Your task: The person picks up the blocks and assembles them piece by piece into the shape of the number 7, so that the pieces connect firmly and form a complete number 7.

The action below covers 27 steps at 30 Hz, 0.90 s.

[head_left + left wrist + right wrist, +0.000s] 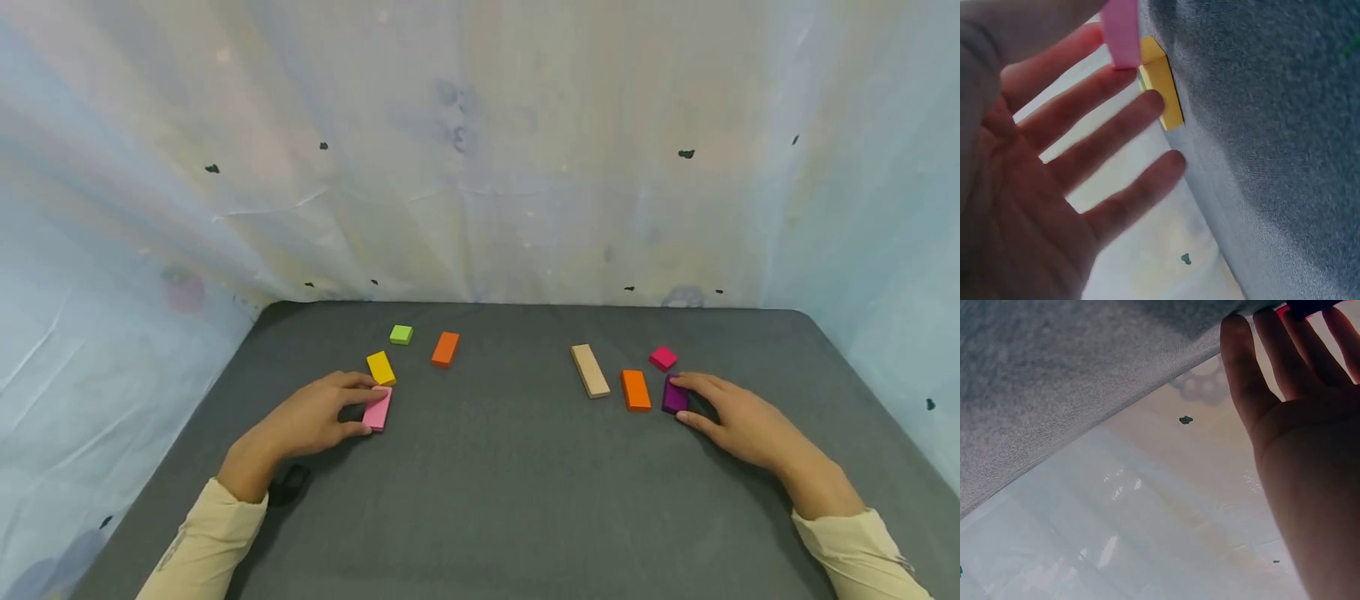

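Observation:
My left hand [318, 417] pinches a pink block [377, 409] by its two ends, thumb at the near end and fingers at the far one. In the left wrist view the other fingers spread straight past that pink block [1121, 34], beside a yellow block [1163, 84]. At the right of the table, my right hand [742, 421] holds a purple block [674, 395] between thumb and fingers. Only a dark corner of the purple block [1310, 307] shows in the right wrist view, above the fingertips. Just behind it lies a crimson block [663, 358].
On the grey table [495, 492], a green block [401, 334] and an orange block [446, 349] lie behind the left hand. A long tan block [590, 371] and another orange block [636, 390] lie left of the purple one. A pale curtain [480, 167] borders the table's back and sides.

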Tool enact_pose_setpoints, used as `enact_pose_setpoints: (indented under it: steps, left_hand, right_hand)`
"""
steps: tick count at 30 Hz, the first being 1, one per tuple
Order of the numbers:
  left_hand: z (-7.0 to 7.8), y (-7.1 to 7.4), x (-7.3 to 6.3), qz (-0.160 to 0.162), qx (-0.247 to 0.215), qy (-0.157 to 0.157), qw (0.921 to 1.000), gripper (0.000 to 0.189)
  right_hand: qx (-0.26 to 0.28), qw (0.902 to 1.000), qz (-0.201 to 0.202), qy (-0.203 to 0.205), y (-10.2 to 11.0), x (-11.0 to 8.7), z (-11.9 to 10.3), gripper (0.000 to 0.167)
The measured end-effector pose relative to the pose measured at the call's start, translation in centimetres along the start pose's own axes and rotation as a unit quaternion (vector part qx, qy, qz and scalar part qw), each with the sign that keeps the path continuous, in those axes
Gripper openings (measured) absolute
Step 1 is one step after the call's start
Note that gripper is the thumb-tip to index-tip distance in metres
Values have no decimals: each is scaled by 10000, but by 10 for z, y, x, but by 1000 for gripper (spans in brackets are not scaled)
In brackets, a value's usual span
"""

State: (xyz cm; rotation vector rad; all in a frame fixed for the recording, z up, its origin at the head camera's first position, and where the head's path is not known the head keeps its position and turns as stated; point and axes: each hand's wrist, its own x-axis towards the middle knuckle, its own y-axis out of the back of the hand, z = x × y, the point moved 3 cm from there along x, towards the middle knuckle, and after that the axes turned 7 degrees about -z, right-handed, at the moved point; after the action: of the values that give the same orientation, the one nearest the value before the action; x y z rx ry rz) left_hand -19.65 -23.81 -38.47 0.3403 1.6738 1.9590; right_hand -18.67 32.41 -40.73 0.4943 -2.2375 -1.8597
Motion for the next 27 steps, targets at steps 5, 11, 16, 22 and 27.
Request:
enact_pose_setpoints:
  steps: [5, 11, 16, 22, 27]
  left_hand:
    - [3, 3, 2, 392, -32, -230, 9990, 57]
    - [16, 7, 11, 791, 241, -591, 9948, 58]
    - [27, 7, 11, 1426, 667, -1165, 9806, 57]
    - [39, 3, 17, 1744, 671, -1532, 9704, 56]
    - [64, -2, 30, 1407, 631, -1624, 9746, 52]
  right_hand:
    - [129, 9999, -19, -11, 0, -1, 0, 53]
    - [260, 9996, -84, -94, 3, -3, 0, 54]
    - [248, 9997, 17, 12, -2, 1, -1, 53]
    - [257, 9994, 90, 192, -5, 8, -2, 52]
    - [307, 9994, -37, 172, -1, 12, -2, 54]
